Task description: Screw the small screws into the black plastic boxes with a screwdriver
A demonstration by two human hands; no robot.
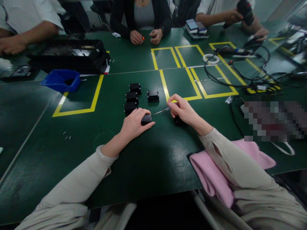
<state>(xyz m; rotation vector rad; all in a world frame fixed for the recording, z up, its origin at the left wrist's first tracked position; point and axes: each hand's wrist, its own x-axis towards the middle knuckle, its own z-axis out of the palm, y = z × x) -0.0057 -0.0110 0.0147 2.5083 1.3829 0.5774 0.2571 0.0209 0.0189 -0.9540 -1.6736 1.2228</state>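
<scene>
My left hand [136,124] is wrapped over a small black block [146,119] on the green table. A screwdriver with a thin metal shaft [160,111] is pinched in my right hand [179,109], its tip reaching the block's right side. Beyond my left hand, black blocks [131,97] with shiny screw heads stand in a short column, and one more [153,95] sits to their right. Under my right hand another dark part [178,121] is partly hidden.
A blue bin [61,80] and black trays [69,56] stand at the left; small screws [67,137] lie nearer. At the right are cables [240,83] and a pink cloth [208,172]. People sit across the table [153,172].
</scene>
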